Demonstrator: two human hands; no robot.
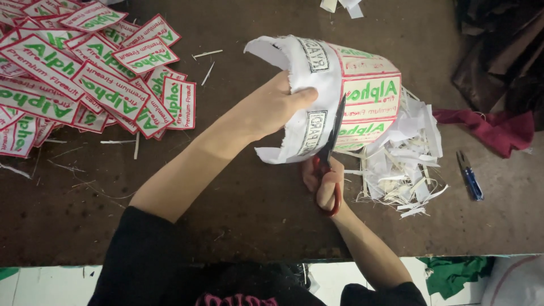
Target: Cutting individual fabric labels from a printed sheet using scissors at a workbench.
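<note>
My left hand (276,106) grips a curled white fabric strip of embroidered patches (340,90), holding it up above the brown table (249,198). The patches have red borders and green lettering. My right hand (323,181) holds red-handled scissors (331,153). Their dark blades point up and are set into the strip between two patches.
A heap of cut rectangular patches (85,73) covers the table's left side. White fabric trimmings (405,164) pile up right of the strip. A small blue snipper (470,175) lies further right, near a dark red cloth (498,130). Dark fabric (498,51) sits at the top right.
</note>
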